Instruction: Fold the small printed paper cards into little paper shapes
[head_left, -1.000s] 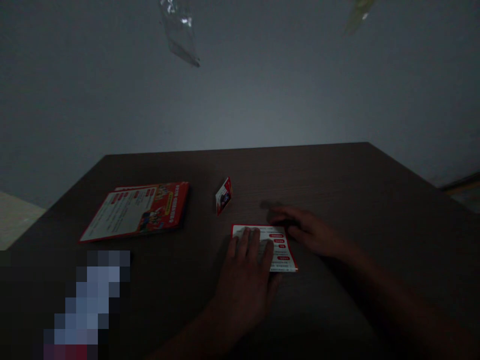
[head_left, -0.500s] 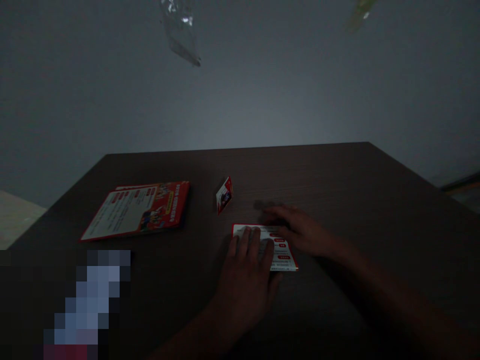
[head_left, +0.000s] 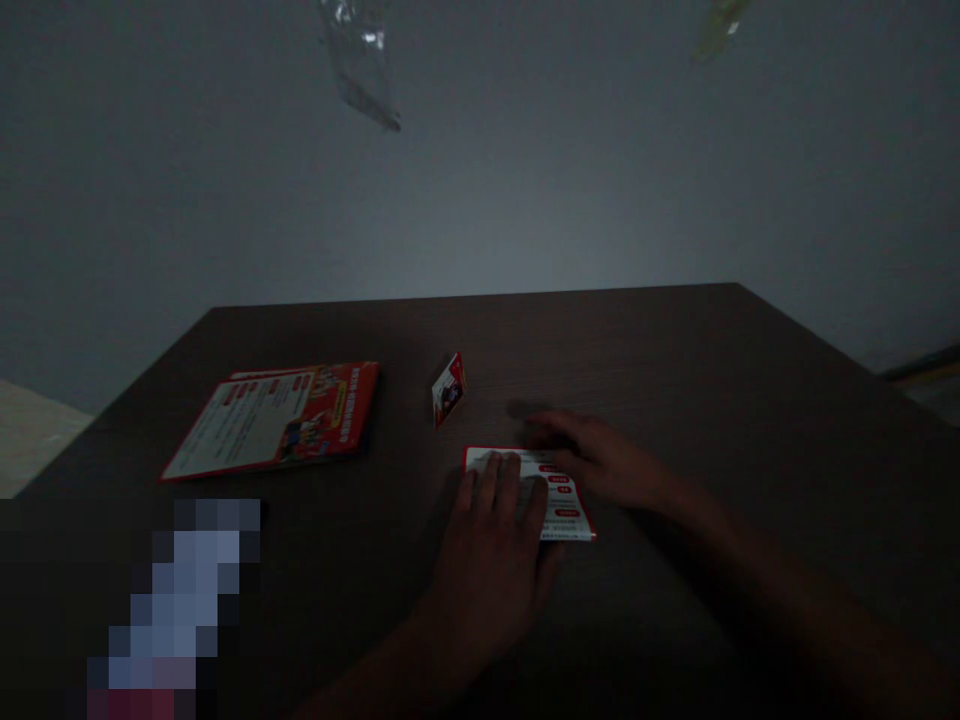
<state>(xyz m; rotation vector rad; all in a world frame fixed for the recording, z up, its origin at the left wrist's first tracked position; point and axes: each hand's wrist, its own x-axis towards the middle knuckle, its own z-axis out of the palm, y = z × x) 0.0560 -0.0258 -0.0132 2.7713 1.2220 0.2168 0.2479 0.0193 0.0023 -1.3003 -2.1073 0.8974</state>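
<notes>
In the head view a red-edged white leaflet (head_left: 566, 515), printed with dark text and red labels, lies on the dark table. My left hand (head_left: 491, 540) rests flat on it, fingers stretched out and covering much of its left part. At the leaflet's upper right edge is my right hand (head_left: 611, 460), its fingers loosely bent and apart from the thumb, with nothing visible in them. The thumb is at the paper's edge; whether it presses on the paper I cannot tell. Beyond my left hand a small folded red and white card (head_left: 448, 390) stands on its edge.
A stack of red and white printed leaflets (head_left: 255, 420) lies at the left of the table (head_left: 637, 340). Behind the table rises a grey wall (head_left: 525, 200), with a clear plastic bag (head_left: 364, 70) hanging in front. Pixelated blocks hide the lower left corner.
</notes>
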